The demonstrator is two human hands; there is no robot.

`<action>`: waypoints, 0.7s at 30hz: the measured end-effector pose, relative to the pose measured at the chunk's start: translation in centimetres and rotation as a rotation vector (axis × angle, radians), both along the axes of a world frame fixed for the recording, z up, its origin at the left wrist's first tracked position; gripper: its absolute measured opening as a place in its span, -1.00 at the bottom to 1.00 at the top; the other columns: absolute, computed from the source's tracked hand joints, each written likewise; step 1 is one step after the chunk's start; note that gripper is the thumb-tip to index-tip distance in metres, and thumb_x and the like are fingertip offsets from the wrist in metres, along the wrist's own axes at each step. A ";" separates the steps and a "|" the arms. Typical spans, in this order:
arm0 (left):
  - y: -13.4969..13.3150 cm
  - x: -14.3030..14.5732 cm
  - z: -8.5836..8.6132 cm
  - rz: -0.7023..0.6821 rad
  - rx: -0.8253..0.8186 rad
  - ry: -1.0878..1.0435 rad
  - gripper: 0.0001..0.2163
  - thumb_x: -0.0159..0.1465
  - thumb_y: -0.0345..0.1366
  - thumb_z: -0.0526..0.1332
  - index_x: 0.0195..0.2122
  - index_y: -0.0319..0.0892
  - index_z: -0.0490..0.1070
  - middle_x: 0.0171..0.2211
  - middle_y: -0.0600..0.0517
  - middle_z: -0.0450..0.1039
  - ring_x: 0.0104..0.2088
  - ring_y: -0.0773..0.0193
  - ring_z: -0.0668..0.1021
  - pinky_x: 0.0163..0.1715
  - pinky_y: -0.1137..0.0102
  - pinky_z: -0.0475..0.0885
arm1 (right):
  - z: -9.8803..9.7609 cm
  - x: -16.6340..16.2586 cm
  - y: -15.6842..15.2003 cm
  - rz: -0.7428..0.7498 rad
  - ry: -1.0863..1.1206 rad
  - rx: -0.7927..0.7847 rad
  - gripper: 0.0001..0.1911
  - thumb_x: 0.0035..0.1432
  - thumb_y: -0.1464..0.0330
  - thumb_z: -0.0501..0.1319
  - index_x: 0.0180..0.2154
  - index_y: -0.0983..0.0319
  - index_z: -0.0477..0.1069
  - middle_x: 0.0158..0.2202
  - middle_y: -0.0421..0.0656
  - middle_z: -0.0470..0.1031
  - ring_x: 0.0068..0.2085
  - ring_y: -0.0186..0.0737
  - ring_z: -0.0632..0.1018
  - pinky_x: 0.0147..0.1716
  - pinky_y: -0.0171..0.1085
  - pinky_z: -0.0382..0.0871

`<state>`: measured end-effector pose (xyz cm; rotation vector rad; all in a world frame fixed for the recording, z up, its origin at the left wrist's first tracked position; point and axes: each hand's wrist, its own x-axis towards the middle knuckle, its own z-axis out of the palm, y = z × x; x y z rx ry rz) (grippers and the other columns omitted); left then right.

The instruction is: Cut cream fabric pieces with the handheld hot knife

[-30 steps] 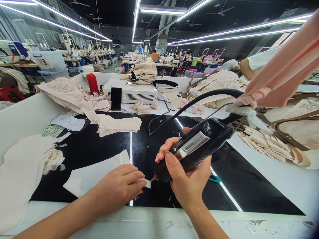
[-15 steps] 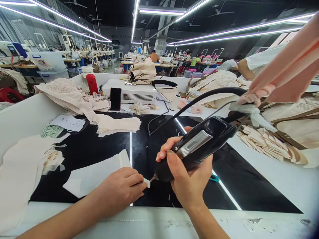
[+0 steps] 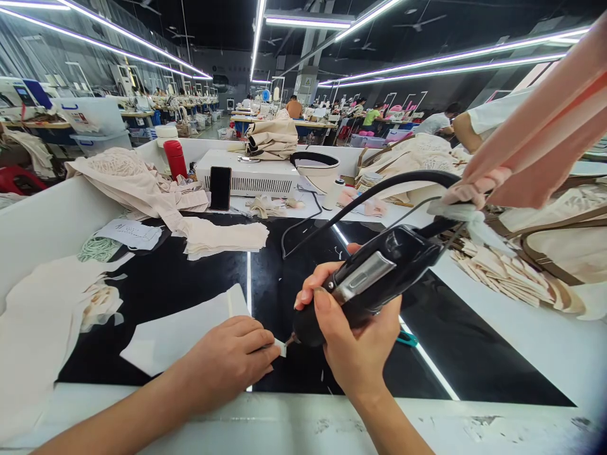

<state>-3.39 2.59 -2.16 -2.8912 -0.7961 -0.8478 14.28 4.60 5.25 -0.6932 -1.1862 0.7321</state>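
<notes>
From above and just behind the mat's [image 3: 199, 273] near edge, the head camera faces forward and down across it, close.

Rows of machine tables [image 3: 315, 125], heaped cloth [image 3: 272, 140] and people [image 3: 294, 109] under strip lights [image 3: 308, 23] show a sewing workshop.

Near the far edge of the worktop [image 3: 569, 354], a red flask [image 3: 175, 159] stands left of an upright phone [image 3: 220, 188] and a white vented box [image 3: 256, 172] bearing folded cloth [image 3: 271, 140]. Near the left edge, green cord [image 3: 98, 249] lies partly under a marked sheet [image 3: 130, 234].
</notes>
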 end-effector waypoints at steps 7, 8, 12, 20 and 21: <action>0.5 -0.3 -0.5 -0.005 -0.007 -0.010 -0.84 0.55 -0.38 0.11 0.00 -0.22 0.48 -0.14 -0.06 0.59 -0.14 0.16 0.62 -0.06 0.24 0.59 | 0.0 0.0 -0.1 0.039 0.078 -0.029 -0.49 0.19 0.40 0.41 0.10 0.00 0.30 -0.33 -0.33 0.53 -0.49 -0.33 0.55 -0.49 -0.30 0.55; 0.6 -0.4 -0.6 -0.007 -0.008 -0.014 -0.84 0.55 -0.38 0.11 -0.01 -0.22 0.48 -0.14 -0.06 0.59 -0.14 0.16 0.62 -0.06 0.24 0.59 | -0.1 0.0 -0.2 0.046 0.084 -0.026 -0.48 0.19 0.41 0.41 0.11 -0.01 0.30 -0.33 -0.33 0.53 -0.49 -0.33 0.54 -0.49 -0.29 0.55; 0.8 -0.4 -0.5 -0.013 -0.020 -0.017 -0.84 0.55 -0.38 0.11 -0.01 -0.23 0.48 -0.13 -0.07 0.59 -0.13 0.14 0.62 -0.06 0.22 0.59 | -0.3 0.0 -0.3 0.056 0.066 -0.017 -0.47 0.18 0.43 0.40 0.11 -0.01 0.30 -0.34 -0.33 0.53 -0.50 -0.34 0.52 -0.50 -0.29 0.53; 0.6 -0.4 -0.7 -0.010 -0.028 -0.023 -0.85 0.53 -0.38 0.14 0.02 -0.23 0.48 -0.12 -0.07 0.59 -0.11 0.13 0.62 -0.05 0.21 0.59 | -0.1 -0.3 -0.4 0.026 0.046 -0.001 -0.49 0.17 0.48 0.37 0.08 0.02 0.32 -0.34 -0.33 0.52 -0.49 -0.34 0.54 -0.52 -0.32 0.55; 0.5 -0.4 -0.8 -0.011 -0.030 -0.026 -0.86 0.53 -0.39 0.16 0.02 -0.23 0.48 -0.11 -0.07 0.59 -0.11 0.13 0.63 -0.05 0.21 0.59 | -0.1 -0.3 -0.5 0.020 0.036 -0.002 -0.53 0.18 0.48 0.36 0.06 0.02 0.32 -0.35 -0.32 0.52 -0.50 -0.34 0.54 -0.52 -0.33 0.55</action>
